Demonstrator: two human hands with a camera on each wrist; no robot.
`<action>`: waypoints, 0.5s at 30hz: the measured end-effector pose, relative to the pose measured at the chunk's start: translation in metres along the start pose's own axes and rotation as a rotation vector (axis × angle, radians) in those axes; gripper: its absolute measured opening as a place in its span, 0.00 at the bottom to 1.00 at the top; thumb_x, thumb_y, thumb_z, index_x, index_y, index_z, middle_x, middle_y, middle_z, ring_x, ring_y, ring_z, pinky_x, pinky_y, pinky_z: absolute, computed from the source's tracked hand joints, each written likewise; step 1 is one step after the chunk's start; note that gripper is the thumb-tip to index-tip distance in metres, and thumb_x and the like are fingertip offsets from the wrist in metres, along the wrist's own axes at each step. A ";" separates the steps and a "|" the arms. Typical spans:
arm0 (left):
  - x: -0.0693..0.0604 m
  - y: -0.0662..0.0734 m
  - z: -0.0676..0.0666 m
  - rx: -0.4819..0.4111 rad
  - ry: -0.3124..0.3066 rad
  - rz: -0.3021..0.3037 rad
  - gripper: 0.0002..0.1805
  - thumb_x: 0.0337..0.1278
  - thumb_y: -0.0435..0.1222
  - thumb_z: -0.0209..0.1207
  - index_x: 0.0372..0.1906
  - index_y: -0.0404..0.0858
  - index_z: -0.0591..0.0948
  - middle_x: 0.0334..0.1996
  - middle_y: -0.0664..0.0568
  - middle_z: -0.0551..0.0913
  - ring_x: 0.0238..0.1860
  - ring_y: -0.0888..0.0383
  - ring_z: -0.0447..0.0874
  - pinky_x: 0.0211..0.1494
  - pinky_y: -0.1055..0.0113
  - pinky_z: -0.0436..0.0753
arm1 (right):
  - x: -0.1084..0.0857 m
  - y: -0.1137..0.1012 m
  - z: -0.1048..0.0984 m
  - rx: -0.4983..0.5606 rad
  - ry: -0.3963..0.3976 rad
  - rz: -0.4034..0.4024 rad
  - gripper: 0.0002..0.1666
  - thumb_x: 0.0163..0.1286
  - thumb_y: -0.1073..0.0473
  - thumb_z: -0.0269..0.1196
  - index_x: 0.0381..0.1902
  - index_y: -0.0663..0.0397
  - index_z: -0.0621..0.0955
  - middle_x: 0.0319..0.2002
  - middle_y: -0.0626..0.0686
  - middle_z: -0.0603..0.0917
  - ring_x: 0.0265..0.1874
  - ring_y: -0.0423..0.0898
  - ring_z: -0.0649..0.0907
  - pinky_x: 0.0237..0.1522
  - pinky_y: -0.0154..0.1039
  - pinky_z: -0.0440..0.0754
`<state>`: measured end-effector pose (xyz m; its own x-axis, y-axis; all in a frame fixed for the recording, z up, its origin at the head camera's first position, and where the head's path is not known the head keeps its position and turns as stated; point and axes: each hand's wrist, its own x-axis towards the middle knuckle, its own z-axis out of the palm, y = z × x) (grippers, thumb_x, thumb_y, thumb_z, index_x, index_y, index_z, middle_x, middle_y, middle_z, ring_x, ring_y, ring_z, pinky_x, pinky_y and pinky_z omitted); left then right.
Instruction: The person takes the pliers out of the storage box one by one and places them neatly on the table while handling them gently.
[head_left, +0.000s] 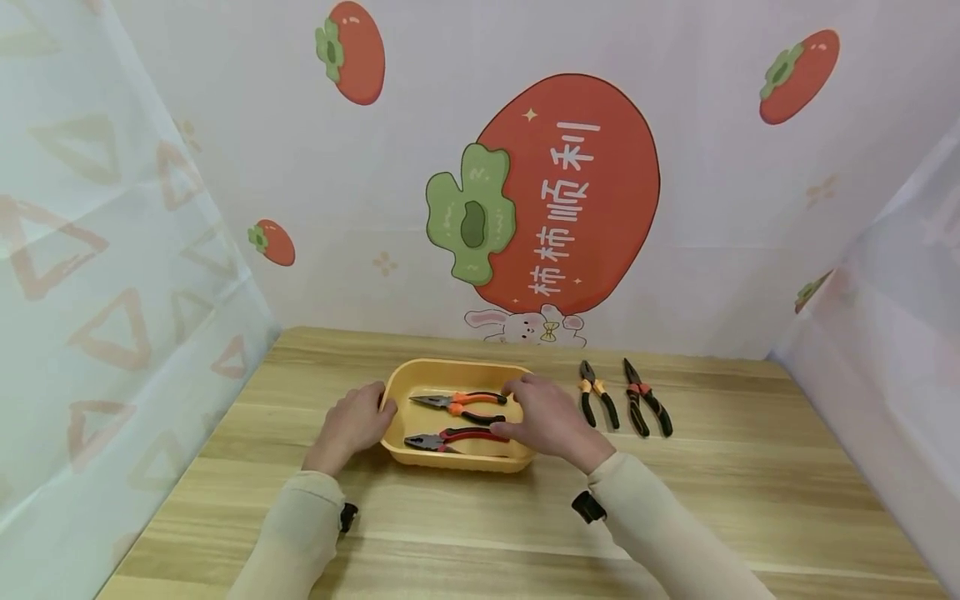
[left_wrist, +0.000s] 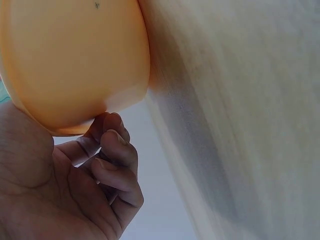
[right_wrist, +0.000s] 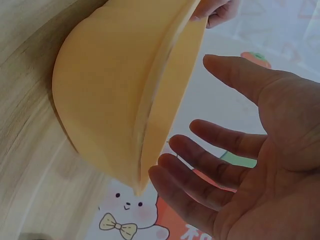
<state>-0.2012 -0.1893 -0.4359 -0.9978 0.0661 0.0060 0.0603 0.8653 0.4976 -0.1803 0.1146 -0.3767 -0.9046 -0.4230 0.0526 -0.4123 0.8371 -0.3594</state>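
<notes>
A yellow plastic tray [head_left: 420,458] stands on the wooden table. My left hand [head_left: 354,425] grips its left end, thumb over the rim; in the left wrist view that hand's fingers [left_wrist: 117,150] curl against the tray's outer side. Inside lie long-nose pliers [head_left: 456,406] with orange and black handles and, nearer me, combination pliers [head_left: 426,442] with red and black handles. Above the tray's right end hovers my right hand [head_left: 551,417], partly covering handle ends. The right wrist view shows its fingers [right_wrist: 215,162] spread, holding nothing, beside the rim.
Right of the tray, pliers with orange and black handles [head_left: 588,372] and long-nose pliers with red and black handles [head_left: 634,389] lie on the table [head_left: 480,533]. Behind the table's far edge hangs a printed cloth [head_left: 705,275]; another cloth [head_left: 150,250] closes the left side.
</notes>
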 end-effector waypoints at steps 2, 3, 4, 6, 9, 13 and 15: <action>0.000 0.001 0.000 -0.001 0.007 0.005 0.11 0.72 0.41 0.50 0.40 0.38 0.78 0.22 0.50 0.75 0.19 0.54 0.73 0.23 0.61 0.70 | 0.003 -0.001 0.001 -0.001 -0.020 -0.008 0.31 0.61 0.43 0.74 0.55 0.57 0.82 0.49 0.55 0.82 0.46 0.54 0.82 0.45 0.51 0.81; 0.000 0.001 0.000 -0.001 0.009 0.006 0.11 0.72 0.41 0.50 0.39 0.38 0.78 0.21 0.50 0.75 0.19 0.55 0.73 0.22 0.61 0.70 | 0.004 -0.002 0.002 0.000 -0.028 -0.013 0.31 0.61 0.43 0.75 0.54 0.56 0.82 0.49 0.55 0.83 0.46 0.54 0.82 0.46 0.52 0.81; 0.001 0.001 0.000 -0.002 0.011 0.007 0.11 0.72 0.41 0.50 0.39 0.38 0.78 0.21 0.51 0.75 0.19 0.55 0.73 0.22 0.61 0.70 | 0.005 -0.003 0.003 -0.001 -0.034 -0.018 0.31 0.60 0.43 0.75 0.53 0.56 0.82 0.50 0.55 0.83 0.46 0.54 0.82 0.46 0.52 0.81; 0.001 0.002 -0.001 -0.005 0.011 0.006 0.11 0.72 0.41 0.50 0.39 0.38 0.78 0.21 0.51 0.75 0.18 0.55 0.73 0.22 0.61 0.70 | 0.007 -0.003 0.004 0.000 -0.042 -0.024 0.30 0.60 0.43 0.75 0.52 0.56 0.83 0.50 0.55 0.82 0.48 0.54 0.82 0.48 0.53 0.80; 0.001 0.002 -0.001 -0.007 0.008 0.002 0.11 0.72 0.41 0.50 0.40 0.38 0.78 0.21 0.51 0.76 0.19 0.55 0.73 0.22 0.61 0.70 | 0.009 -0.004 0.007 0.003 -0.055 -0.023 0.31 0.59 0.44 0.76 0.52 0.56 0.83 0.50 0.54 0.82 0.49 0.54 0.81 0.49 0.54 0.80; 0.002 0.002 -0.001 -0.001 0.001 -0.003 0.11 0.72 0.41 0.50 0.40 0.37 0.78 0.22 0.50 0.76 0.19 0.55 0.74 0.22 0.61 0.70 | 0.011 -0.004 0.009 -0.009 -0.075 -0.021 0.32 0.58 0.44 0.76 0.53 0.57 0.83 0.50 0.54 0.82 0.50 0.53 0.81 0.50 0.54 0.79; 0.002 0.002 0.000 0.002 -0.003 -0.005 0.11 0.73 0.41 0.50 0.40 0.37 0.78 0.22 0.50 0.76 0.19 0.55 0.74 0.23 0.61 0.70 | 0.013 -0.005 0.009 -0.015 -0.085 -0.022 0.32 0.58 0.44 0.76 0.53 0.57 0.83 0.50 0.54 0.82 0.49 0.53 0.81 0.49 0.53 0.80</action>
<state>-0.2031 -0.1879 -0.4348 -0.9980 0.0630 0.0012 0.0553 0.8668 0.4957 -0.1887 0.1018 -0.3829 -0.8829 -0.4692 -0.0195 -0.4346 0.8320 -0.3447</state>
